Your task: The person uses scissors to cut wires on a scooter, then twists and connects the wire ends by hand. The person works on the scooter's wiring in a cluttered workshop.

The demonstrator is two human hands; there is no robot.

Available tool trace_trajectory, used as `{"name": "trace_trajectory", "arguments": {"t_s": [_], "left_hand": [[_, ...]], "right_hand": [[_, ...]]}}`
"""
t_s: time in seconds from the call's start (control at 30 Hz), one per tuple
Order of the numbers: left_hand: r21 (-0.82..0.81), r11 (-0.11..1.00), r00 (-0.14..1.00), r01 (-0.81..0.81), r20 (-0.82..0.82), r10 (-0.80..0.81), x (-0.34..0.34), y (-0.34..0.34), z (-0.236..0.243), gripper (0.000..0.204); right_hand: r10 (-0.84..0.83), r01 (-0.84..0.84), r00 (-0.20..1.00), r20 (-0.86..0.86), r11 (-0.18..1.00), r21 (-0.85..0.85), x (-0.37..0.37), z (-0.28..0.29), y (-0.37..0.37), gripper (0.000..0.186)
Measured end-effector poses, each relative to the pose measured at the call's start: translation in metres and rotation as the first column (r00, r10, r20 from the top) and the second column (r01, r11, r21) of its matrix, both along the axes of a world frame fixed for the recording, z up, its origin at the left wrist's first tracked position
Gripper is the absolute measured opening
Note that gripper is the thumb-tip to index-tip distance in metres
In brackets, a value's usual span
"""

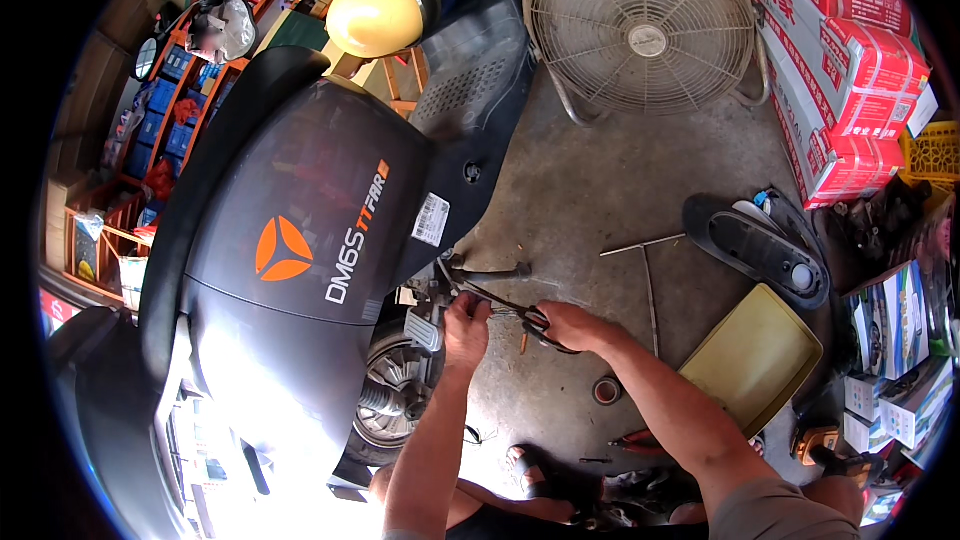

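Note:
A dark grey electric scooter [300,220] lies tipped toward me, its rear wheel hub [392,395] exposed at the lower middle. My left hand [465,325] is closed on a thin wire or cable beside a grooved footpeg [423,330] near the wheel. My right hand [568,325] grips the dark handles of a pair of scissors or cutters [520,312], whose blades point left toward the spot my left hand holds. Both forearms come up from the lower edge.
A T-handle wrench [645,260] lies on the concrete floor. A yellow tray [752,355], a black scooter panel [755,245], a floor fan [640,25], red-and-white boxes [845,70], a tape roll [606,390], a cordless drill [820,445] and parts shelves [170,110] surround me.

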State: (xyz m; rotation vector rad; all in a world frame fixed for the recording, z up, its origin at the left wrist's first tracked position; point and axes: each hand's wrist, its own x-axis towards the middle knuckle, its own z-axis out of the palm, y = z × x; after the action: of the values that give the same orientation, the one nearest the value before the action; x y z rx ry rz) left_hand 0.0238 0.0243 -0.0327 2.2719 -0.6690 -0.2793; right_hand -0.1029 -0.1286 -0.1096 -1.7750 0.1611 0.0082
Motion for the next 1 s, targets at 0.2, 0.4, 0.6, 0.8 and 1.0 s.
{"name": "trace_trajectory", "arguments": {"t_s": [0.2,0.4,0.6,0.8,1.0], "left_hand": [[0.123,0.992,0.992,0.018,0.118,-0.033,-0.015,-0.011,0.014,0.009],[0.174,0.984,0.978,-0.03,0.208,-0.007,-0.012,-0.007,0.006,0.01],[0.222,0.975,0.972,-0.019,0.232,-0.034,-0.015,-0.011,0.009,0.008],[0.218,0.976,0.974,0.006,0.219,-0.055,-0.015,-0.007,0.01,0.011],[0.191,0.981,0.982,-0.016,0.187,-0.02,-0.012,-0.007,0.007,0.012]], "right_hand": [[0.134,-0.106,0.988,-0.074,0.948,0.299,-0.005,-0.001,-0.011,0.021],[0.133,-0.115,0.984,-0.119,0.983,0.142,-0.006,0.022,-0.018,0.021],[0.009,-0.031,0.986,-0.167,0.991,-0.133,0.0,0.014,-0.004,0.022],[-0.035,0.019,0.993,-0.109,0.989,-0.145,-0.008,0.027,-0.018,0.026],[0.012,-0.026,0.989,-0.144,0.995,-0.095,-0.006,0.021,-0.016,0.028]]}}
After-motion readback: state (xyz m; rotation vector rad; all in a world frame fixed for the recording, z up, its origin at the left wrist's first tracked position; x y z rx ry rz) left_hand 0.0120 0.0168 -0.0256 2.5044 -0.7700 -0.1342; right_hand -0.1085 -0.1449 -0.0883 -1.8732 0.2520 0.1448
